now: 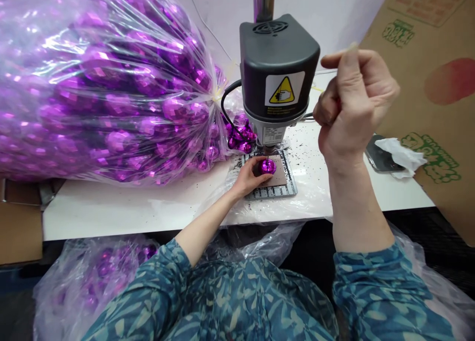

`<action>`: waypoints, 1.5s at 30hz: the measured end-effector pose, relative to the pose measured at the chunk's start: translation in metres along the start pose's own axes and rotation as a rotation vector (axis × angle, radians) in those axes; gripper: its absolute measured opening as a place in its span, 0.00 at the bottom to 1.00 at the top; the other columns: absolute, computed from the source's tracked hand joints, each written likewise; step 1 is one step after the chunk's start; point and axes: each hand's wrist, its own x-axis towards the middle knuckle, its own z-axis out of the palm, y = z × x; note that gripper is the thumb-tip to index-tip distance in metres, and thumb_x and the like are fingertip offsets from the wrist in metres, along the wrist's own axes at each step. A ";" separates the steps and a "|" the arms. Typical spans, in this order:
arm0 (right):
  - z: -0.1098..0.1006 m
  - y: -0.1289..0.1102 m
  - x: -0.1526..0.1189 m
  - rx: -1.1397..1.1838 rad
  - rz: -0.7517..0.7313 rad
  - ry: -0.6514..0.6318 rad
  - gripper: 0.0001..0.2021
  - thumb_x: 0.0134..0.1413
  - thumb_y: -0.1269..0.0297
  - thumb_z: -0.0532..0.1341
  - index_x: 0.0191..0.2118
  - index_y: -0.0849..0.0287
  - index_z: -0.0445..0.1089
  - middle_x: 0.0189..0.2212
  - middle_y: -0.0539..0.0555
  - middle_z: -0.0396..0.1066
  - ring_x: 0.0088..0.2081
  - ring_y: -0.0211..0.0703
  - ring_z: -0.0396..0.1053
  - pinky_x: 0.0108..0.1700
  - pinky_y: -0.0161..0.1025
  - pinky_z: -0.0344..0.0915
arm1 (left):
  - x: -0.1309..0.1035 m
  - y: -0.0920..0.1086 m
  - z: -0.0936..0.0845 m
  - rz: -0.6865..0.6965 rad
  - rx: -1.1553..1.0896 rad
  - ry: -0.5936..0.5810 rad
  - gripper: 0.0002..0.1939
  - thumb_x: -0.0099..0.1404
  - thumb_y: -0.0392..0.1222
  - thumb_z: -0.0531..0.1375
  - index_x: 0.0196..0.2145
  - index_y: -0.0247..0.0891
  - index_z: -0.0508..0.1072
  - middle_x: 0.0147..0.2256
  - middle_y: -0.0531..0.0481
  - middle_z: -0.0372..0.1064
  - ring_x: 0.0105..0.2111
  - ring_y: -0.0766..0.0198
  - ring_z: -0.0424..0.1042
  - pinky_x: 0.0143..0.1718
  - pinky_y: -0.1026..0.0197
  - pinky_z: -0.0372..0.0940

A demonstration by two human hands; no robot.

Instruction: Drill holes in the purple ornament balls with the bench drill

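Note:
My left hand (248, 176) pinches a shiny purple faceted ball (267, 167) between thumb and fingers. The ball sits on a small board (279, 175) laid on the slotted metal base (291, 188) of a small drill press (279, 69). The bit comes down to the top of the ball; whether it has entered cannot be made out. Raised at the right of the motor head, my right hand (349, 101) is closed around the drill press lever. That lever is almost wholly hidden by the fingers, with a speck of red showing between them.
A big clear bag (122, 93) of purple balls fills the left of the white table (122, 207). Another bag (100, 276) sits below it. Dark shavings litter the base. A phone (382, 155) with crumpled tissue (403, 155) lies right, beside a cardboard box (434, 49).

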 end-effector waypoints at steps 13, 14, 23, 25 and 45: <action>-0.013 0.006 -0.037 -0.008 -0.131 0.065 0.18 0.61 0.48 0.62 0.27 0.57 0.69 0.12 0.43 0.44 0.14 0.27 0.46 0.20 0.33 0.42 | -0.001 0.003 -0.001 -0.033 -0.026 -0.013 0.30 0.56 0.43 0.74 0.55 0.37 0.72 0.53 0.40 0.75 0.53 0.50 0.75 0.57 0.49 0.70; -0.014 0.007 -0.038 -0.022 -0.133 0.070 0.19 0.61 0.47 0.62 0.27 0.57 0.68 0.12 0.44 0.44 0.14 0.27 0.46 0.20 0.34 0.43 | -0.001 0.003 -0.001 -0.037 -0.036 -0.017 0.30 0.57 0.43 0.74 0.55 0.37 0.72 0.53 0.40 0.75 0.53 0.51 0.75 0.57 0.49 0.70; -0.016 0.023 -0.045 -0.013 -0.303 0.127 0.19 0.59 0.47 0.63 0.25 0.55 0.67 0.12 0.44 0.42 0.13 0.27 0.41 0.19 0.35 0.43 | -0.001 -0.001 -0.002 -0.029 -0.037 -0.012 0.31 0.56 0.45 0.75 0.55 0.37 0.72 0.53 0.41 0.74 0.52 0.51 0.75 0.58 0.50 0.69; -0.019 0.027 -0.047 -0.030 -0.330 0.107 0.18 0.60 0.47 0.62 0.26 0.54 0.68 0.12 0.43 0.41 0.13 0.27 0.42 0.19 0.34 0.45 | -0.001 0.000 -0.002 -0.029 -0.050 -0.013 0.31 0.56 0.45 0.74 0.55 0.37 0.72 0.52 0.41 0.74 0.52 0.51 0.75 0.57 0.50 0.69; -0.001 0.007 -0.016 0.072 -0.139 0.105 0.20 0.52 0.46 0.68 0.25 0.59 0.73 0.10 0.42 0.51 0.11 0.26 0.48 0.15 0.32 0.37 | -0.002 0.009 0.000 -0.063 -0.043 0.039 0.28 0.56 0.42 0.74 0.53 0.38 0.72 0.51 0.42 0.75 0.53 0.51 0.74 0.57 0.50 0.68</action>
